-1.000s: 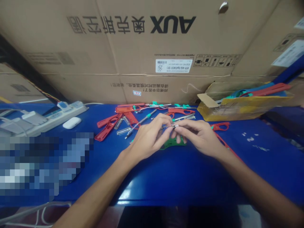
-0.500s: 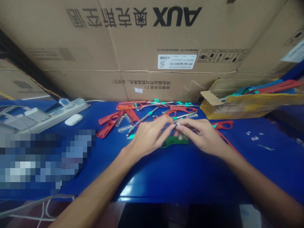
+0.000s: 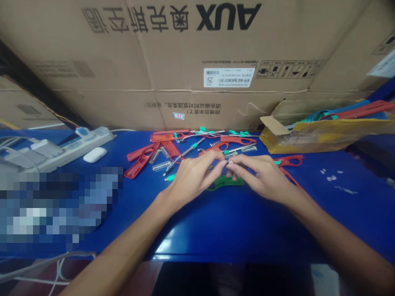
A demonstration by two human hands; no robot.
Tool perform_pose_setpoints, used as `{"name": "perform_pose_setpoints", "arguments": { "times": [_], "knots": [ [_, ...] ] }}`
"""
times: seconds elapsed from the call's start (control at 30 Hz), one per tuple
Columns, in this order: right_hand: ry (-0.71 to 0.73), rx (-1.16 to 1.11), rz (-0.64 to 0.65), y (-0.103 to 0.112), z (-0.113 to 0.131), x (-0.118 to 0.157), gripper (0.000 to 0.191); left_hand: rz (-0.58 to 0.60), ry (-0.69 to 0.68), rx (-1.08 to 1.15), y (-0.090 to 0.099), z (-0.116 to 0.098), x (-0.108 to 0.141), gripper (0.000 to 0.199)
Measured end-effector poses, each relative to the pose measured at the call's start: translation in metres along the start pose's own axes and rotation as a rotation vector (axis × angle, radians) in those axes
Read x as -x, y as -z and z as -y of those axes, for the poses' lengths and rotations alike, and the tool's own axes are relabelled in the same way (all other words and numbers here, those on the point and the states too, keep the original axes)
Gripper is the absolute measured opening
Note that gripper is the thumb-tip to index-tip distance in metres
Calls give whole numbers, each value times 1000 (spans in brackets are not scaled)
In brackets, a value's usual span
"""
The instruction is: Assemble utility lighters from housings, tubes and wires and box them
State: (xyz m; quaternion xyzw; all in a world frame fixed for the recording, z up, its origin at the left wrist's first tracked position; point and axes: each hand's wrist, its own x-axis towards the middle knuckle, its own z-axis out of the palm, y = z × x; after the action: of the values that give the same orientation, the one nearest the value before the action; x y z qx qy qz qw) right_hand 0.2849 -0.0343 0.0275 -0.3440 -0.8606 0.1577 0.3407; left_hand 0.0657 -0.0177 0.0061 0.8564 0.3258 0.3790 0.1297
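Note:
My left hand [image 3: 194,174] and my right hand [image 3: 262,174] meet above the blue table, thumbs and forefingers pinched together. Between the fingertips is a small dark part [image 3: 228,163] with a pale end, too small and too covered to name. Directly beneath lies a green lighter handle shell [image 3: 228,181], partly hidden by the fingers. Beyond my left hand are red lighter handle shells [image 3: 138,163], a clear fuel tank [image 3: 161,165] and a metal rod with a green collar [image 3: 194,146]. Close to my right wrist is another red shell [image 3: 291,160].
A large cardboard box [image 3: 173,53] walls off the back. At the right stands a yellow-taped open carton [image 3: 321,137] holding red and blue parts. A white power strip [image 3: 61,150] with plugs and a white earbud case [image 3: 95,154] lie at the left. White scraps [image 3: 331,178] dot the right.
Both hands stay in nearly the same place, still pinching the small part, with slight finger movement. The whole view has shifted a little.

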Motion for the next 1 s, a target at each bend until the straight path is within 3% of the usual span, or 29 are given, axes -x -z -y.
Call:
{"name": "perform_pose_setpoints", "arguments": {
  "times": [0.67,1.0],
  "knots": [
    [-6,-7,104,0,0,2,21,100,-48,-12,5,-3,-3,20],
    [-39,-56,-13,0,2,-1,14,67,-30,20,6,-7,-4,16]
  ]
}}
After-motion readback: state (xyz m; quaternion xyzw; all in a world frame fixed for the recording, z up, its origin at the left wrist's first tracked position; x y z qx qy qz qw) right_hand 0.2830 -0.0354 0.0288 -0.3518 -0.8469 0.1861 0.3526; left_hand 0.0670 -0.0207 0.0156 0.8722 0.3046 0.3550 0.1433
